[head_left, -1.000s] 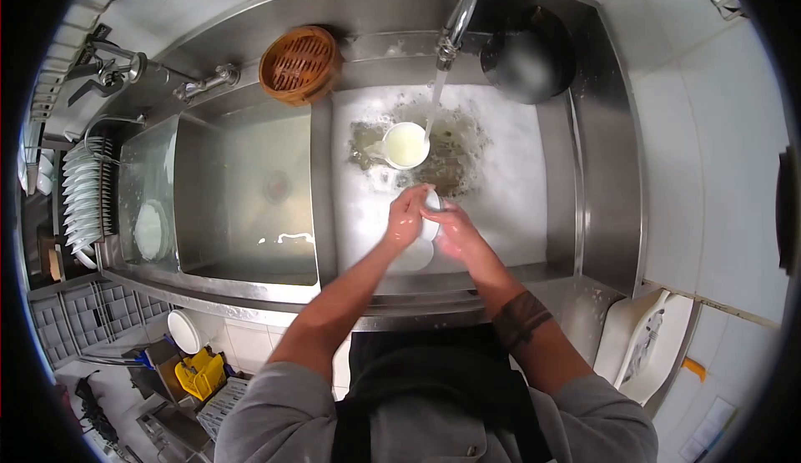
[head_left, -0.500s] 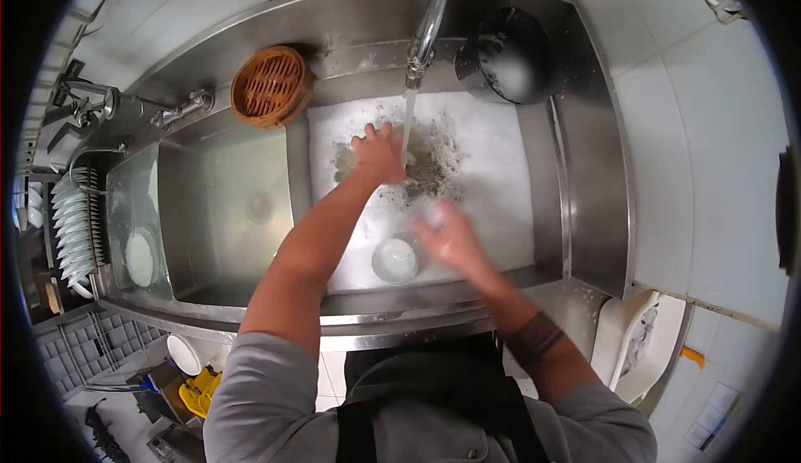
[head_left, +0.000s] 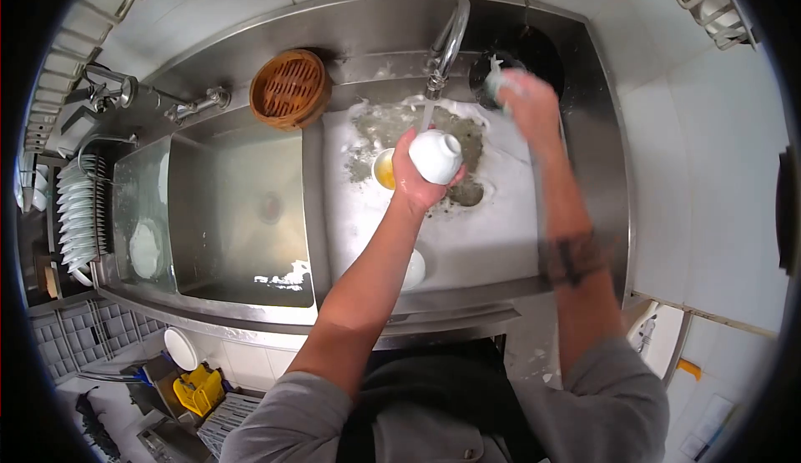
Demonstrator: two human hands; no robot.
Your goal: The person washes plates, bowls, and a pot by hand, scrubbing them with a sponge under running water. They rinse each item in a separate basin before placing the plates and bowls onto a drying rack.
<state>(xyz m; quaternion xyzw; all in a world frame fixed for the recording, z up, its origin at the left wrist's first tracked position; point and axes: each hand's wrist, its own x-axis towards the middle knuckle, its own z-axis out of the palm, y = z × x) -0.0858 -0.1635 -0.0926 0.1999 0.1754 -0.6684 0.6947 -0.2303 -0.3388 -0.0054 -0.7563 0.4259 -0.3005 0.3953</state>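
Note:
My left hand (head_left: 417,178) holds a white bowl (head_left: 435,156) tipped over, its foot ring facing up, just below the running faucet (head_left: 446,50). Blurred by motion, my right hand (head_left: 532,106) grips a pale green and white scrubbing sponge (head_left: 507,88), in front of the black pot (head_left: 534,50) in the back right corner. Beside my left wrist, a small bowl with yellow inside (head_left: 384,168) sits in the suds. Another white bowl (head_left: 415,269) is partly hidden behind my left forearm.
The sink basin with white foam (head_left: 492,238) lies in front of me. A bamboo steamer (head_left: 290,89) stands on the back ledge. At left are a basin of water (head_left: 238,204), a sunken white plate (head_left: 145,248) and a rack of plates (head_left: 81,213).
My left hand has come up from the suds with a white bowl. My right hand has moved from near the front bowl to the back right with the sponge. The dark patch in the foam has widened.

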